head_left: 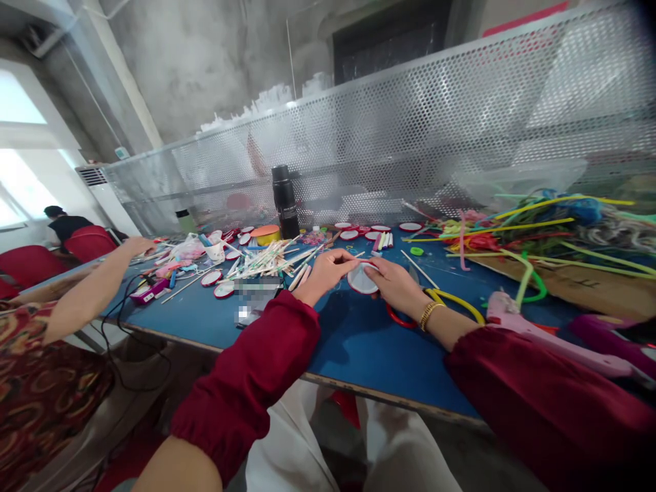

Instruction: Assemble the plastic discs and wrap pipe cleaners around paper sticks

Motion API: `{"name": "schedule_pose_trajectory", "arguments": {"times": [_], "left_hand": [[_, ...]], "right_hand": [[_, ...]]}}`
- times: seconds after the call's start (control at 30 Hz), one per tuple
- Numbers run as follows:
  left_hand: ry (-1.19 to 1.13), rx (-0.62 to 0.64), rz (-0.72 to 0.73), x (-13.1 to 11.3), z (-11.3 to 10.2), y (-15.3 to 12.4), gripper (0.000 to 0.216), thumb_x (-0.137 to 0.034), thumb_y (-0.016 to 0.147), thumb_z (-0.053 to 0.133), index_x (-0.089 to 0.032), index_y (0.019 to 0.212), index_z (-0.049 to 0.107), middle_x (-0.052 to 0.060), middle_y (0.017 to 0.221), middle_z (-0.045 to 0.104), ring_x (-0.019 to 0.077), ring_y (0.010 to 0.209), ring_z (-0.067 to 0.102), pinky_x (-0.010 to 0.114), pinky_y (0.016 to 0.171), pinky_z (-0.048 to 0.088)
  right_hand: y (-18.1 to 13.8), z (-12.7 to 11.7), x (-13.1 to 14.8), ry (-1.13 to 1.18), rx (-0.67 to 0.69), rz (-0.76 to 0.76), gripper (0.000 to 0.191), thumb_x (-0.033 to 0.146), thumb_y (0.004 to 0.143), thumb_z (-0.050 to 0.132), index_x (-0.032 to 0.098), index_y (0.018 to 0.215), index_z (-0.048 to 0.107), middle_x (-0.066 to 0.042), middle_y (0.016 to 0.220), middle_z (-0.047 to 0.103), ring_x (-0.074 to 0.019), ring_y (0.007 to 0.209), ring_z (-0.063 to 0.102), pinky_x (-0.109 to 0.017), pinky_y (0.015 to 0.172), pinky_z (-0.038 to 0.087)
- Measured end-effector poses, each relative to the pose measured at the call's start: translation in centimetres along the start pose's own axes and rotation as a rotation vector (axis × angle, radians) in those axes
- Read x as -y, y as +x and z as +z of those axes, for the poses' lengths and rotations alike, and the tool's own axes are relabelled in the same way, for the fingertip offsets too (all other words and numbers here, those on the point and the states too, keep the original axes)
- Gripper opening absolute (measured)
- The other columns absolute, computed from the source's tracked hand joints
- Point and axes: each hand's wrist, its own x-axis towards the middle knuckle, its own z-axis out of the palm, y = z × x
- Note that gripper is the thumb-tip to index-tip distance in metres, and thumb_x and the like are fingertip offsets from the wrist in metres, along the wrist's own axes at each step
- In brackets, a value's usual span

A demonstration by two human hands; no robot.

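My left hand [328,272] and my right hand [394,283] meet over the blue table [359,348]. Between them they hold a small round white disc with a red rim [360,280], just above the tabletop. The left fingers pinch its upper left edge, where a thin white stick seems to lie. The right fingers grip its right side. A gold bracelet [429,313] circles my right wrist. Both arms wear dark red sleeves.
A black flask [285,201] stands behind a pile of white sticks [266,260] and several red-rimmed discs [218,281]. Coloured tubes [538,229] heap at the right, and a pink glue gun [517,321] lies near my right arm. Another person's arm [92,290] reaches in at left.
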Motion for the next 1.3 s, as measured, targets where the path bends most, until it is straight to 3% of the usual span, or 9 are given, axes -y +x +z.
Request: {"name": "schedule_pose_trajectory", "arguments": {"times": [0.1, 0.4, 0.53, 0.63, 0.7, 0.87, 1.03, 1.3], "left_hand": [[-0.031, 0.017, -0.038, -0.2, 0.0, -0.1, 0.033, -0.045, 0.073, 0.078, -0.015, 0.077, 0.066, -0.002, 0.07, 0.058, 0.0094, 0.061, 0.048, 0.025, 0.059, 0.04], [-0.018, 0.048, -0.049, -0.2, -0.2, -0.1, 0.03, -0.043, 0.076, 0.076, -0.016, 0.077, 0.063, -0.003, 0.068, 0.055, 0.0095, 0.06, 0.047, 0.025, 0.059, 0.041], [0.008, 0.052, -0.046, 0.1, -0.1, -0.2, 0.028, -0.042, 0.081, 0.073, -0.015, 0.083, 0.066, -0.001, 0.073, 0.059, 0.0098, 0.063, 0.049, 0.024, 0.061, 0.043], [0.055, 0.066, -0.033, 0.4, 0.2, -0.1, 0.034, -0.045, 0.083, 0.074, -0.015, 0.099, 0.069, 0.003, 0.09, 0.069, 0.0121, 0.073, 0.057, 0.026, 0.069, 0.049], [0.081, 0.111, 0.031, 0.6, 0.4, 0.0, 0.048, -0.047, 0.079, 0.08, -0.015, 0.114, 0.069, 0.009, 0.111, 0.072, 0.0174, 0.091, 0.065, 0.03, 0.082, 0.053], [0.226, 0.199, 0.257, 1.2, 0.4, 0.2, 0.081, -0.045, 0.064, 0.094, -0.018, 0.135, 0.064, 0.017, 0.146, 0.06, 0.032, 0.134, 0.056, 0.045, 0.115, 0.042], [0.441, 0.266, 0.303, 0.5, 0.1, 0.1, 0.087, -0.042, 0.062, 0.096, -0.02, 0.139, 0.061, 0.017, 0.144, 0.062, 0.0351, 0.136, 0.055, 0.05, 0.119, 0.037], [0.559, 0.294, 0.307, -0.3, 0.5, -0.3, 0.079, -0.035, 0.068, 0.09, -0.021, 0.138, 0.058, 0.016, 0.141, 0.061, 0.037, 0.136, 0.053, 0.052, 0.119, 0.037]], "right_hand": [[0.0, 0.1, 0.1, 0.024, 0.022, 0.016, 0.03, 0.034, 0.102, 0.042, 0.018, 0.116, 0.064, -0.006, 0.091, 0.07, -0.0135, 0.051, 0.062, -0.027, 0.052, 0.048], [-0.2, 0.5, 0.4, 0.056, 0.005, 0.029, 0.032, 0.032, 0.101, 0.045, 0.019, 0.123, 0.065, -0.009, 0.104, 0.074, -0.0126, 0.052, 0.062, -0.025, 0.051, 0.05], [0.1, 0.7, 0.0, 0.031, 0.0, 0.033, 0.031, 0.031, 0.101, 0.045, 0.018, 0.119, 0.066, -0.008, 0.098, 0.073, -0.0126, 0.052, 0.062, -0.026, 0.054, 0.05], [0.4, 0.8, -0.1, 0.085, -0.023, 0.122, 0.026, 0.035, 0.101, 0.047, 0.019, 0.111, 0.065, -0.005, 0.082, 0.07, -0.0141, 0.052, 0.062, -0.025, 0.049, 0.046], [0.5, 0.8, -0.1, 0.162, -0.065, 0.199, 0.024, 0.035, 0.101, 0.046, 0.02, 0.109, 0.063, -0.002, 0.072, 0.066, -0.0155, 0.051, 0.061, -0.025, 0.046, 0.043], [0.5, 0.6, -0.2, 0.225, -0.108, 0.247, 0.02, 0.032, 0.1, 0.047, 0.02, 0.107, 0.06, -0.002, 0.07, 0.064, -0.0153, 0.048, 0.057, -0.027, 0.047, 0.045], [0.7, 0.7, -0.5, 0.236, -0.09, 0.203, 0.015, 0.032, 0.098, 0.047, 0.022, 0.098, 0.059, -0.001, 0.067, 0.062, -0.016, 0.048, 0.057, -0.027, 0.044, 0.042], [0.5, 0.5, -0.3, 0.271, -0.042, 0.215, 0.014, 0.033, 0.097, 0.047, 0.023, 0.094, 0.057, 0.002, 0.055, 0.054, -0.016, 0.043, 0.05, -0.028, 0.044, 0.036]]}}
